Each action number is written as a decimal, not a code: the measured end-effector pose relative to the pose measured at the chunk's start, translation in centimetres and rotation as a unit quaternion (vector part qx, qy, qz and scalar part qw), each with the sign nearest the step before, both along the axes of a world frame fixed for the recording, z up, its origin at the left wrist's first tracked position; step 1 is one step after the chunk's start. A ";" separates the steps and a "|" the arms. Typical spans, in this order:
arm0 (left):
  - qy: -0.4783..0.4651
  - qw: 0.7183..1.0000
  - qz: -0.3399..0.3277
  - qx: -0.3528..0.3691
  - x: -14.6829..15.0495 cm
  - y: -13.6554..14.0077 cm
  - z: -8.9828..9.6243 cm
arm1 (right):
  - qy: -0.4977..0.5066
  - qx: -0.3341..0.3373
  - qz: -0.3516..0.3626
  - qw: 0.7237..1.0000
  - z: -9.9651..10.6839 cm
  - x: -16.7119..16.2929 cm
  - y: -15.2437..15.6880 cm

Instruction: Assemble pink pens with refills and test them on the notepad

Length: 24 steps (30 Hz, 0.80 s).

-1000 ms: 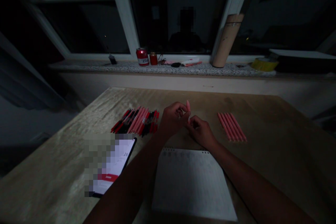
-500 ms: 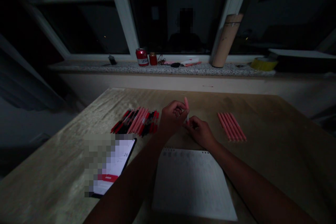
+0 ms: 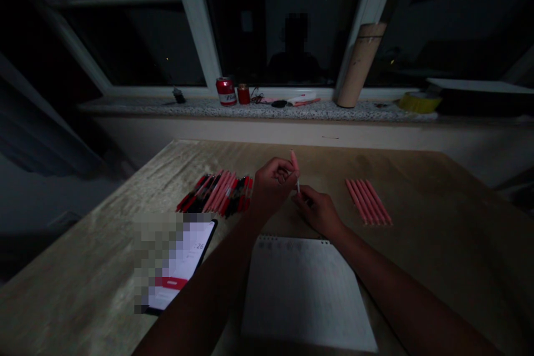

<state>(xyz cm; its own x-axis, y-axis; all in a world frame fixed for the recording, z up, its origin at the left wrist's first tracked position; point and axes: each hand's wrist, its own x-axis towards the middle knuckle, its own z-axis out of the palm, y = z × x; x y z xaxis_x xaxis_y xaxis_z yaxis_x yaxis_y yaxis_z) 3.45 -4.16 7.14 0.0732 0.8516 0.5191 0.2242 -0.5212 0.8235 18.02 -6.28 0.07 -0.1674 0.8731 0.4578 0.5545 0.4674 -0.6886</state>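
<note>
I'd hold the slim pink pen barrel (image 3: 294, 161) in line with its thin white core (image 3: 297, 184), pulling straight so nothing bends. The left hand (image 3: 273, 183) grips the barrel; the right hand (image 3: 317, 210) pinches at the core's lower end. Forearms converge, left hand higher, beyond the white spiral-bound paper notebook (image 3: 306, 295), over the tan tabletop (image 3: 421, 194).

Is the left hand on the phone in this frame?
No: the left hand holds a pink pen part well apart from the phone, which lies nearer the camera.
</note>
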 end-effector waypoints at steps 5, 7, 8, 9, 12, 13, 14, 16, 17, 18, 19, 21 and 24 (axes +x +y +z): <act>-0.011 1.000 0.004 0.000 0.1 -0.1 0.2 | 0.005 0.002 -0.003 1.000 -0.2 0.0 0.1; -0.013 1.000 0.007 0.002 0.0 0.0 0.1 | 0.012 0.002 -0.001 1.000 -0.3 0.0 0.1; -0.014 1.000 0.010 0.005 0.0 0.1 0.0 | 0.015 0.001 -0.001 1.000 -0.3 0.0 0.1; -0.016 1.000 0.014 0.008 -0.1 0.2 0.0 | 0.018 0.000 0.000 1.000 -0.3 0.1 0.1; -0.020 1.000 0.020 0.011 -0.3 0.4 -0.1 | 0.017 -0.005 -0.005 1.000 -0.3 0.1 0.0; -0.020 1.000 0.021 0.009 -0.4 0.5 -0.2 | 0.016 -0.006 -0.007 1.000 -0.3 0.1 0.0; -0.019 1.000 0.022 0.007 -0.4 0.5 -0.3 | 0.014 -0.008 -0.009 1.000 -0.3 0.1 0.1; -0.014 1.000 0.025 0.001 -0.6 0.8 -0.7 | 0.014 -0.011 -0.013 1.000 -0.4 0.1 0.1; -0.011 1.000 0.027 -0.003 -0.7 1.0 -1.0 | 0.016 -0.011 -0.012 1.000 -0.4 0.1 0.1; -0.002 1.000 0.026 -0.010 -0.8 1.2 -1.5 | 0.018 -0.012 -0.012 1.000 -0.5 0.1 0.2; 0.007 0.999 0.027 -0.020 -0.9 1.4 -1.9 | 0.021 -0.013 -0.011 1.000 -0.5 0.1 0.2; 0.027 0.998 0.028 -0.051 -1.1 1.9 -3.0 | 0.024 -0.012 -0.010 1.000 -0.5 0.2 0.2; 0.048 0.994 0.041 -0.085 -1.5 2.4 -4.1 | 0.022 -0.011 -0.013 1.000 -0.5 0.2 0.2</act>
